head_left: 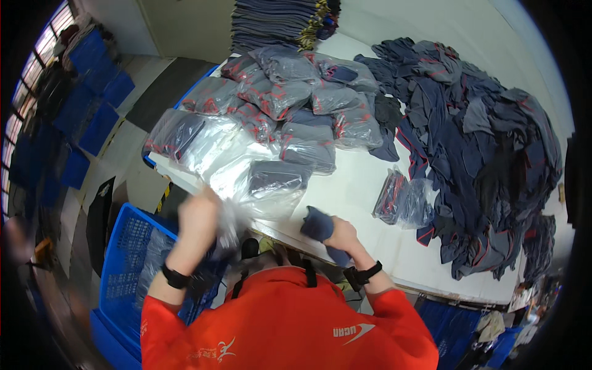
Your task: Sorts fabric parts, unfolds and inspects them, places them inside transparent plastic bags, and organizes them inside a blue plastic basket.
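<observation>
My left hand [198, 216], smeared by motion, is closed on a crumpled clear plastic bag [230, 227] at the table's front edge. In my right hand [343, 237] a folded dark blue-grey garment [317, 224] is gripped, its lower end hanging below the fingers. Just beyond my hands lies a stack of clear plastic bags [217, 148], shiny and flat. A bagged dark garment [279, 177] rests on the near end of that stack. Farther back, several bagged garments [280, 92] with red trim are heaped together.
Loose dark garments with red edging [475, 154] cover the table's right side. Two bagged pieces [404, 200] lie near them on the white table [351, 179]. Folded cloth [274, 24] is stacked at the back. A blue crate [120, 265] stands on the left, with more blue bins [98, 123] beyond.
</observation>
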Available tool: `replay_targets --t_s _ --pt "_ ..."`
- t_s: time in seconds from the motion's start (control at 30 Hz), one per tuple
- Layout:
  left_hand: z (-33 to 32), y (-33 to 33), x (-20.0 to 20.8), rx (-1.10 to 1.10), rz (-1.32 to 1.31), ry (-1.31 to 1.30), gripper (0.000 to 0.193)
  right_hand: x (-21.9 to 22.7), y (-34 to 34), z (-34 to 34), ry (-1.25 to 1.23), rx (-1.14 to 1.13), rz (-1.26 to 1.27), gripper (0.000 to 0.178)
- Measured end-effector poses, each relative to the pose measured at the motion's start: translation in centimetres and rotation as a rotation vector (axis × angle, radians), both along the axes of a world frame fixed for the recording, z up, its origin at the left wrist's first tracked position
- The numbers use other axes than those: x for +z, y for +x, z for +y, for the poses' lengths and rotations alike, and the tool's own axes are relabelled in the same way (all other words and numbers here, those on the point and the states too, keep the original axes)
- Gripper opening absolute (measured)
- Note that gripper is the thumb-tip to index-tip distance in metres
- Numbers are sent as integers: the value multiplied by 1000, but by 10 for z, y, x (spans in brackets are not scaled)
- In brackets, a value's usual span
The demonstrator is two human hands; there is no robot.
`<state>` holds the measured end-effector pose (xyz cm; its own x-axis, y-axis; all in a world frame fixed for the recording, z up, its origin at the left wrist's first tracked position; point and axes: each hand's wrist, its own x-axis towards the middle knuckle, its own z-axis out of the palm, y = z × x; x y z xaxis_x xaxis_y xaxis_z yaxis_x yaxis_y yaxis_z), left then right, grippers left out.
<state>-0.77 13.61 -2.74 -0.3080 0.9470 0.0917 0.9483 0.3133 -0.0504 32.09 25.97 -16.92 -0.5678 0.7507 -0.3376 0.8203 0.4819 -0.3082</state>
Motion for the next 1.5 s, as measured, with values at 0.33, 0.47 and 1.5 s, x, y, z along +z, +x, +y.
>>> replay_targets --t_s 0.33,0.47,1.5 --pt "37 75 -5 -94 -729 377 19 39 -56 -17 -1004 -222 1217 68" --pt "40 86 -3 -400 -1073 -95 33 94 -63 -32 -933 -288 1314 85" --pt "66 66 -11 151 -2288 488 13 116 -80 -29 -355 -460 1194 48"
